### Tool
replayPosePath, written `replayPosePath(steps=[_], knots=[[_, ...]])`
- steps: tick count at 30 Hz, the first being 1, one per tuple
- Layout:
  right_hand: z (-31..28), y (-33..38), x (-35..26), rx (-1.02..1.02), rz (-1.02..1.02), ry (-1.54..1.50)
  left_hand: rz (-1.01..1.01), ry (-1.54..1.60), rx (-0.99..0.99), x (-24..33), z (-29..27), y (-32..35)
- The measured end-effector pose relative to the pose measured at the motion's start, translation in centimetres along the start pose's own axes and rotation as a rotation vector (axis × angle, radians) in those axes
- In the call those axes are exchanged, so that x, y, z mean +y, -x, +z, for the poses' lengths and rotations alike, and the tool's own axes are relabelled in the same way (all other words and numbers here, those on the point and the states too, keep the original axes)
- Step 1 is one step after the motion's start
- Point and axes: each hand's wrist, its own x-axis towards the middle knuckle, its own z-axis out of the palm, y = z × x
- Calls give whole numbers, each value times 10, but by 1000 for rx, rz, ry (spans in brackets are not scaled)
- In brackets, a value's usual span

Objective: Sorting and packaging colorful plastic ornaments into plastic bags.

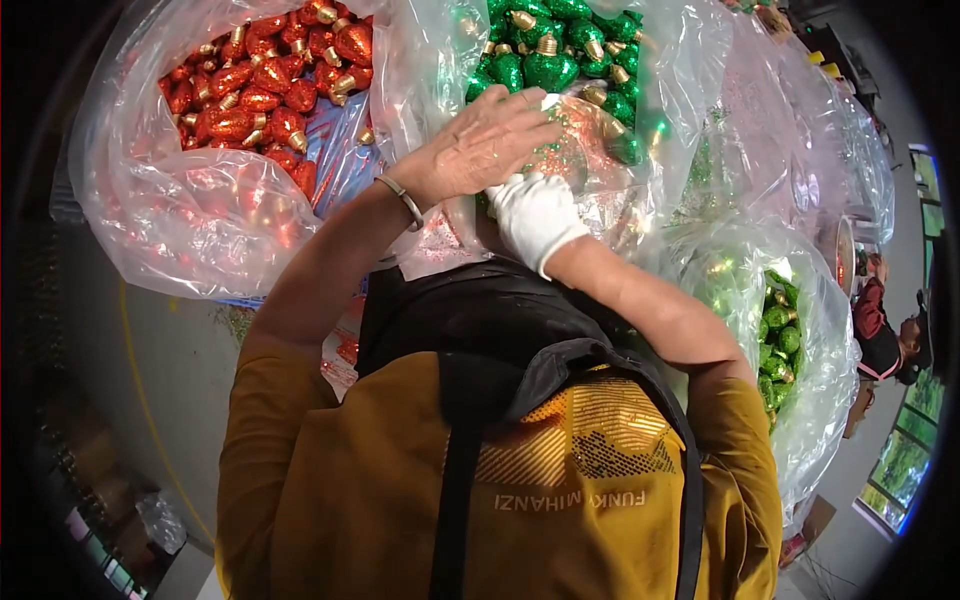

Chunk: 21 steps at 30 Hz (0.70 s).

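My bare left hand point(490, 142), with a bracelet on its wrist, reaches over the near edge of a clear plastic bag point(600, 180) dusted with glitter. Its fingers are stretched out and slightly spread, and the thumb is hidden. Just below it and very close is my right hand point(540, 218) in a white glove. Those gloved fingers are curled together at the bag's near edge; what lies in them is hidden. Beyond both hands, green glitter bulb ornaments point(550, 68) with gold caps fill the bag-lined container.
Red glitter bulb ornaments point(255, 95) lie in another plastic-lined container at the left, beside a blue plastic sheet point(345, 150). Green ornaments point(780, 345) fill a clear bag at the right. A person point(885, 325) is at the far right. Yellow lines point(135, 350) mark the grey floor.
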Motion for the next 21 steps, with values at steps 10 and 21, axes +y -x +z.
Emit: replayPosePath(steps=[10,21], knots=[[-2,-3,34,-657,-51,286,-38,-83,0,16,-27,15],[-113,29,48,662,-98,-829,35,40,-47,19,-25,27]])
